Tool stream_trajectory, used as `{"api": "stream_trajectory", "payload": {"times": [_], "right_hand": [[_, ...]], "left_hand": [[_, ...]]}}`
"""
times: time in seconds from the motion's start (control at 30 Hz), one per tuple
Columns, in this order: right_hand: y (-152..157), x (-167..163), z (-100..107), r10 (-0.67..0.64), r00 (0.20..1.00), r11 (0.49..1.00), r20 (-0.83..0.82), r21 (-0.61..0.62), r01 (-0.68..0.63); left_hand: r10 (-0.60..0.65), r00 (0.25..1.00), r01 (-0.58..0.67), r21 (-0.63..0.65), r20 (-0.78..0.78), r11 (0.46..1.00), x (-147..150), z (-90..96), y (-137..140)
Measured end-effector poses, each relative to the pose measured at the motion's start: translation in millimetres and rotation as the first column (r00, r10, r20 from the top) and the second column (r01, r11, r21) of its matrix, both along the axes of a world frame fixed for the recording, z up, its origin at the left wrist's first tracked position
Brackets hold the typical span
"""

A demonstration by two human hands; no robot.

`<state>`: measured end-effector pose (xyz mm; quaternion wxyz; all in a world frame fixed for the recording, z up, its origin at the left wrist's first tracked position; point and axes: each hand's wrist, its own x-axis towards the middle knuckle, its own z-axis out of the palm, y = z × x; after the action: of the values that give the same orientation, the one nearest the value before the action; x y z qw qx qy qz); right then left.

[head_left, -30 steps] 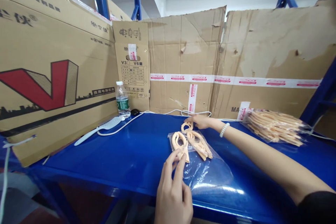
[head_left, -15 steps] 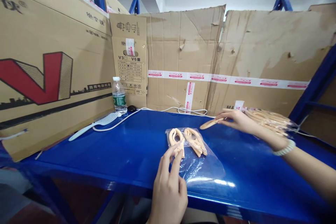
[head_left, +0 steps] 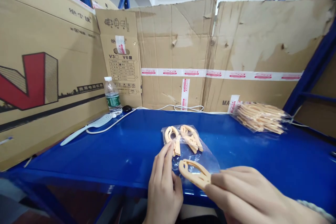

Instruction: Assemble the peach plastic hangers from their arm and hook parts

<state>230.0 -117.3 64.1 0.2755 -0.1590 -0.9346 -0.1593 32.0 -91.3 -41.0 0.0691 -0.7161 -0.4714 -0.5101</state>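
A clear plastic bag (head_left: 210, 159) lies on the blue table, with two beige folding hangers inside, a left hanger (head_left: 171, 132) and a right hanger (head_left: 193, 138). My left hand (head_left: 165, 182) rests at the bag's left side, fingers stretched out and their tips touching it by the left hanger. Its thumb is partly hidden. Pinched in my right hand (head_left: 244, 192) is another beige folding hanger (head_left: 193, 173), its looped end pointing left. This hanger is held over the near part of the bag, close to my left hand.
A bagged pile of beige hangers (head_left: 259, 117) lies at the back right. On the left are a water bottle (head_left: 112, 96), a pale hairbrush (head_left: 97, 123) and a black mouse (head_left: 127, 108). A white cable (head_left: 157, 108) runs along the back, before cardboard panels (head_left: 175, 49).
My right hand has come from near the pile toward me and left, bringing the hanger over the near part of the bag. My left hand stays on the bag. The view has shifted slightly.
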Motion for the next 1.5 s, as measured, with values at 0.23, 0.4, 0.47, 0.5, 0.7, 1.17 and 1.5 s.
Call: {"api": "stream_trajectory", "payload": {"times": [0.23, 0.4, 0.47, 0.5, 0.7, 1.17, 1.5], "right_hand": [[17.6, -17.8, -5.7, -0.001, 0.992, 0.988, 0.124, 0.154, -0.018], [9.1, -17.7, -4.2, -0.097, 0.980, 0.976, 0.175, 0.208, 0.059], [15.2, -19.3, -13.0, -0.134, 0.976, 0.970, 0.173, 0.226, 0.093], [20.4, -20.7, -18.5, -0.147, 0.973, 0.965, 0.176, 0.243, 0.102], [61.5, -33.0, -40.6, -0.301, 0.935, 0.893, 0.189, 0.400, 0.206], [57.6, 4.6, -22.3, -0.419, 0.908, 0.881, 0.018, 0.252, 0.401], [49.6, 51.8, -44.6, -0.416, 0.909, 0.852, 0.001, -0.349, 0.390]], "left_hand": [[0.009, 1.000, -0.009, 0.008, -0.020, 1.000, -4.0, -2.4, 2.2], [0.018, 1.000, -0.018, 0.013, -0.008, 1.000, -2.6, -1.3, 2.0], [0.029, 1.000, -0.029, 0.027, 0.002, 0.999, -0.9, -0.8, 1.5], [0.029, 1.000, -0.029, 0.036, -0.001, 0.999, -0.3, -0.9, 1.5], [0.023, 0.999, -0.020, 0.073, -0.040, 0.997, -1.0, -3.4, 3.1], [-0.070, 0.996, 0.071, -0.014, 0.053, 0.997, -19.2, 9.2, -13.7], [-0.094, 0.987, 0.082, -0.091, -0.133, 0.992, -67.8, 16.8, -1.4]]}}
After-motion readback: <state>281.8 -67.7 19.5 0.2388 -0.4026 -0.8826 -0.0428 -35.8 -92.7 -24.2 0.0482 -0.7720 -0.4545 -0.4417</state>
